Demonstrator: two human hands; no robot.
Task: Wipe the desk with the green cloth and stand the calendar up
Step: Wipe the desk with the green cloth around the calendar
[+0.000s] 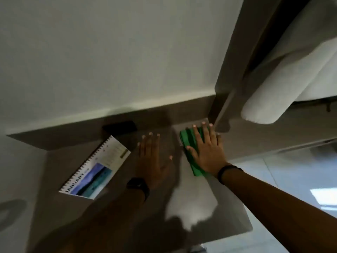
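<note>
A folded green cloth (189, 141) lies on the grey desk (200, 207) near its far right corner. My right hand (207, 150) presses flat on top of the cloth, fingers spread and pointing toward the wall. My left hand (153, 159) rests flat on the bare desk surface just left of the cloth, fingers apart, holding nothing. A spiral-bound calendar (96, 168) showing "JANUARY" and a blue picture lies flat on the desk's left part, apart from both hands.
A dark rectangular object (120, 126) sits at the back of the desk by the white wall. A vertical panel (222, 108) rises at the desk's far right corner, with a white padded shape (273, 84) beyond it. Tiled floor (291, 179) lies to the right.
</note>
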